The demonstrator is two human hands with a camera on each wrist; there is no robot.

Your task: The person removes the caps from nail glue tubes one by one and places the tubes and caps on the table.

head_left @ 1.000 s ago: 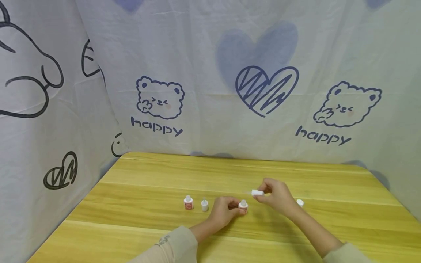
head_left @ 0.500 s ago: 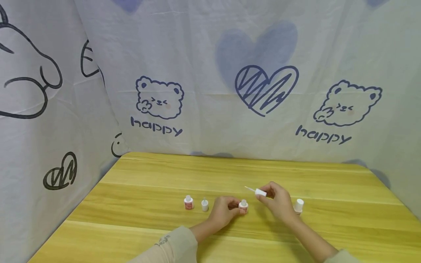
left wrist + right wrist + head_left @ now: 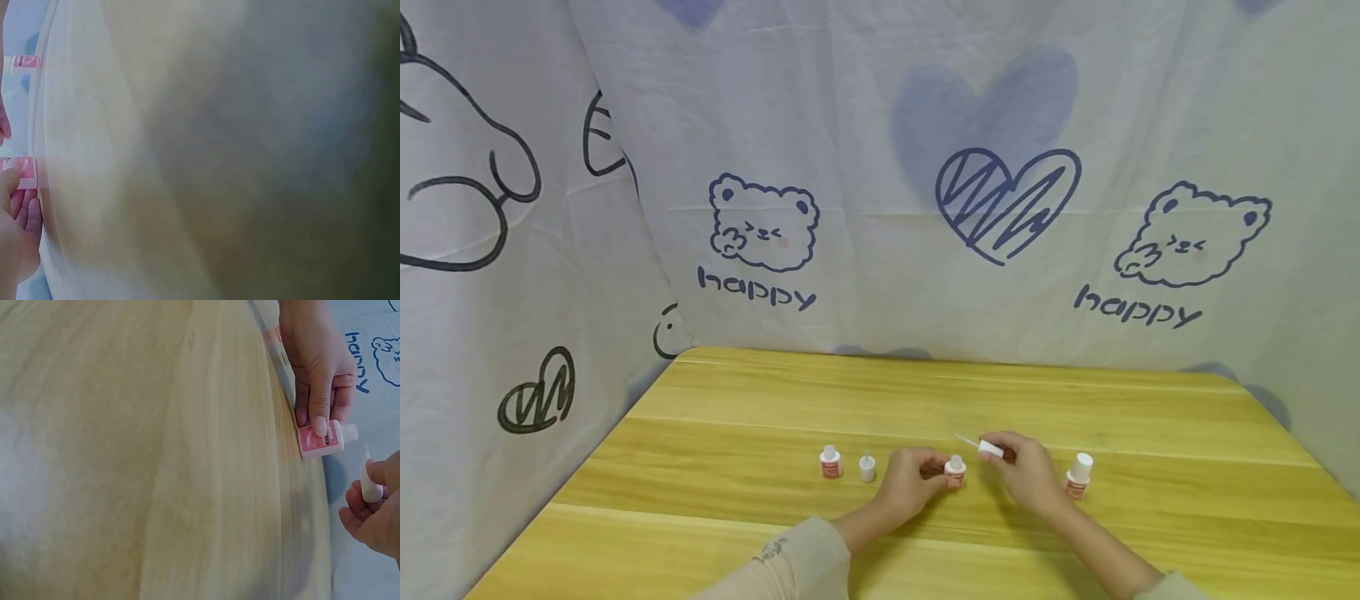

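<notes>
Looking down at the yellow wood-grain table, we find the left hand pinching a small white plastic bottle with a pink label between thumb and fingers, low on its sides. We take the grip to be for steadiness: the bottle stands upright, and its bare, translucent neck is left free above the fingertips.

Just beyond it, the right hand has its thumb and fingers closed around a white cylindrical cap with a thin brush. The cap is tilted in the air, its brush pointing left and away from the person, near the bottle's neck but apart from it. Holding it by the cap, we judge, keeps the brush off both skin and wood.

Left of the left hand, we see a second white cap standing upside down with its stem up, probably so that the stem stays off the table. Beside it stands an uncapped white bottle with a red-pink label. Right of the right hand, a matching bottle with its white cap on stands upright, apart from both hands.
</notes>
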